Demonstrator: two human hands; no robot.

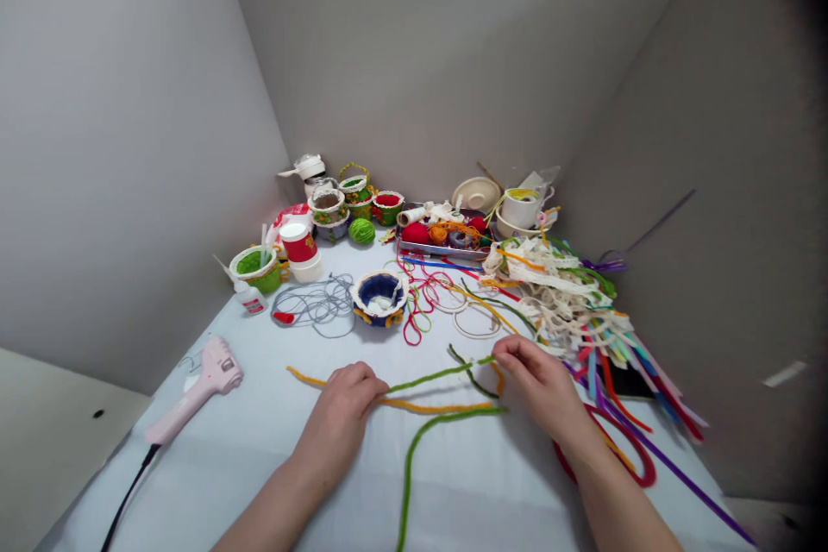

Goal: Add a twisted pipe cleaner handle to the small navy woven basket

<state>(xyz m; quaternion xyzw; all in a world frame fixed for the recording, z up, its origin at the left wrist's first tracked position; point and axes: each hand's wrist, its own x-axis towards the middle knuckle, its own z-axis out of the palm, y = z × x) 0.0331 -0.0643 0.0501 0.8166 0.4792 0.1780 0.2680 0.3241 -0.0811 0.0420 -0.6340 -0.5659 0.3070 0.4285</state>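
A pale-covered bench (479, 492) carries a pink glue gun (191, 392) at its left side. Farther back stand a small glue bottle (251, 299), a green-lined pot (266, 279) and a green yarn ball (361, 231). A white-rimmed blue bowl (380, 313) sits centrally beside tangled grey cord (316, 304), before a metal tray (446, 250). Nearer lie a yellow pipe cleaner (440, 408) and a bent green one (409, 466).
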